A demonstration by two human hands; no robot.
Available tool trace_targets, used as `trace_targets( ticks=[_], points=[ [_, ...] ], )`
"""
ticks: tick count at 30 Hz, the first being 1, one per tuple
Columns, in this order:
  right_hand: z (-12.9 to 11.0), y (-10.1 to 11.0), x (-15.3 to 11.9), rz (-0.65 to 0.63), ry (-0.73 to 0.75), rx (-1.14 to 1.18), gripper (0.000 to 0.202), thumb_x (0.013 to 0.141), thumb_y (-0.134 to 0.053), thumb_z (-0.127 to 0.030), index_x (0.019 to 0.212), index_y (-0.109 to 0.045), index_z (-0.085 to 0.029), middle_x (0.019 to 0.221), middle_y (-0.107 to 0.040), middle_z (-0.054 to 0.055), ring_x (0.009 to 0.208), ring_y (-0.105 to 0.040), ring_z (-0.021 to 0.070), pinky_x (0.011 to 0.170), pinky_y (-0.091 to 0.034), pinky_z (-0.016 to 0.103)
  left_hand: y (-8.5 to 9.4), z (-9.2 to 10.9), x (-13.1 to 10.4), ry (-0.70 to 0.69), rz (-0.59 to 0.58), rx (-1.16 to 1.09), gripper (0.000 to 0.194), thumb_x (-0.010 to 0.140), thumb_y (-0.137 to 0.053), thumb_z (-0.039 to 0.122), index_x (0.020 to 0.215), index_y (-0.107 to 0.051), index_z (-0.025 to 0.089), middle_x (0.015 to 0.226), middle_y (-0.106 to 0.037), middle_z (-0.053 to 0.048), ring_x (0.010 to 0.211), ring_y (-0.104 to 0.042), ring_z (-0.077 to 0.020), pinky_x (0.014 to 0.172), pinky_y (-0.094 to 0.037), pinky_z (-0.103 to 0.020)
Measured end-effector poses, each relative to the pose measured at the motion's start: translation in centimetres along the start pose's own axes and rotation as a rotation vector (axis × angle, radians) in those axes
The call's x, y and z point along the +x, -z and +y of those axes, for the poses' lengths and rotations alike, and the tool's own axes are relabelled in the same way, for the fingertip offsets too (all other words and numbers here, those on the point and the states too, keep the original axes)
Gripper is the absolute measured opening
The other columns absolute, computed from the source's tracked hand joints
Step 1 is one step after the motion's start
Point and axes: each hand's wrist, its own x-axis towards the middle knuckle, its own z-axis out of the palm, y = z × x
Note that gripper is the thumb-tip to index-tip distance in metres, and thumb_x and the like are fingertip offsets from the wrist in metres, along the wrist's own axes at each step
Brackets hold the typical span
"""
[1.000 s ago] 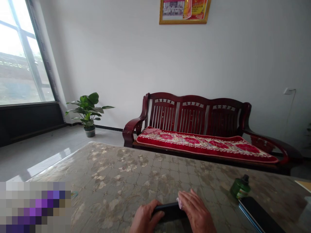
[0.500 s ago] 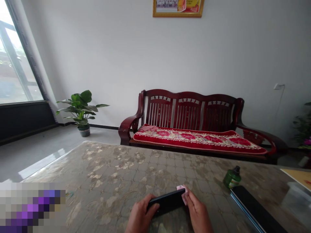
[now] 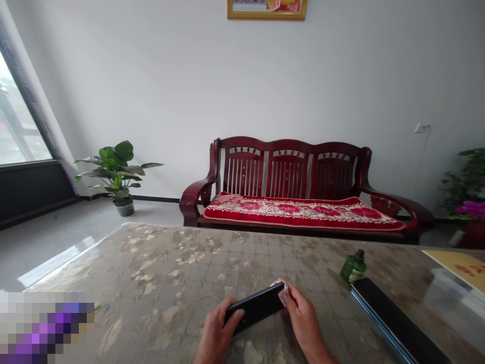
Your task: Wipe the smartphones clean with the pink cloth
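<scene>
Your left hand point(image 3: 215, 331) grips the near-left end of a dark smartphone point(image 3: 254, 313), thumb laid over its upper face and fingers curled beneath, so the hand is closed around it. Your right hand point(image 3: 303, 321) meets the phone's far-right end, its fingertips pinched on a small pink cloth point(image 3: 283, 288) pressed against that corner. The phone is held just above the bench point(image 3: 170, 273), tilted, with its long axis running from lower left up to upper right, so it spans the gap between your two hands; neither is nearer, each owns one end, and the cloth sits at the right hand's end. Most of the cloth is hidden behind the phone and your fingers, and you cannot tell which face of the phone is towards you. Both wrists are cut off by the lower edge of the view. To the right, a second dark flat device point(image 3: 397, 323) lies on the bench, its near end running out of frame, and just beyond it stands a small green bottle point(image 3: 353, 268) with a dark cap. A yellow sheet point(image 3: 460, 263) lies at the far right edge. At lower left a patch is blurred beyond reading. Past the bench stands a red wooden sofa point(image 3: 295, 197) with a flowered cushion, and a potted plant point(image 3: 115, 174) sits by the window.
</scene>
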Motion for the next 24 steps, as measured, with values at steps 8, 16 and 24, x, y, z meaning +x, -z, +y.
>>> trace_targets(
  ticks=[8,16,24],
  points=[
    [-5.9,1.3,0.5,-0.044,0.501,-0.33,0.031,0.098,-0.048,-0.03,0.125,-0.062,-0.023,0.098,-0.072,0.007,0.084,-0.069,0.0174,0.075,-0.059,0.026,-1.1,0.6,0.3,-0.086,0.007,-0.009,0.019,0.083,-0.059,0.037,0.081,-0.067,0.02,0.069,-0.067,0.002,0.065,-0.062,-0.016,0.064,-0.046,-0.021],
    [-11.5,-0.8,-0.1,-0.259,0.79,-0.543,0.038,0.101,-0.038,-0.02,0.137,-0.051,-0.021,0.107,-0.07,0.008,0.094,-0.065,0.0191,0.086,-0.056,0.034,-1.5,2.9,0.0,-0.158,0.129,-0.127,0.023,0.084,-0.06,0.041,0.081,-0.065,0.019,0.066,-0.064,0.003,0.06,-0.058,-0.0146,0.058,-0.047,-0.02],
    [-8.0,-3.2,-1.6,-0.138,0.293,-0.202,0.037,0.099,-0.046,-0.037,0.127,-0.061,-0.02,0.112,-0.072,0.01,0.095,-0.07,0.02,0.086,-0.057,0.029,-1.2,2.1,-0.2,-0.074,0.275,-0.334,0.03,0.083,-0.063,0.044,0.096,-0.068,0.017,0.082,-0.072,-0.002,0.073,-0.065,-0.0197,0.068,-0.053,-0.027]
  ],
)
